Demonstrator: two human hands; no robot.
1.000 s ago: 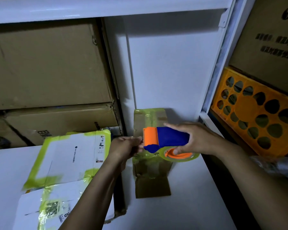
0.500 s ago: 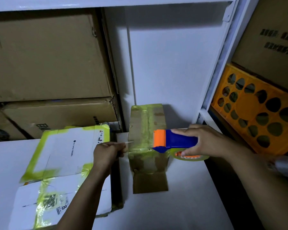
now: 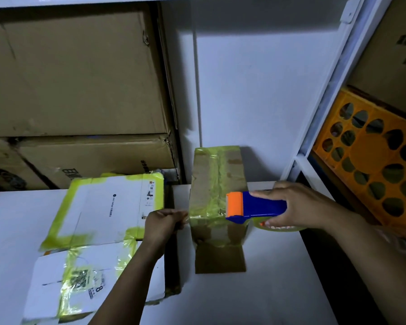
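Landmark = small brown box [image 3: 217,174], standing on the white desk [image 3: 267,289] w/ yellow-green tape over its top and front. One flap lies flat on the desk on the camera side.

Right grip [image 3: 305,207], just right of the box, is wrapped round the blue handle of the tape dispenser [image 3: 256,205]. The dispenser's orange head sits against the box's right front edge. The tape roll [image 3: 279,227] hangs under the handle, right of the box.

Left grip [image 3: 162,221], just left of the box, pinches the loose tape end [image 3: 185,219] btw thumb and fingers. The tape runs from there across the box front to the orange head.

- Left of box: flat white carton [image 3: 103,207] w/ yellow-green tape borders, on the desk.
- Behind-left of box: big cardboard cartons [image 3: 68,73], stacked.
- Right of box, past the white shelf post [image 3: 328,95]: orange crate [image 3: 373,165] w/ round holes.
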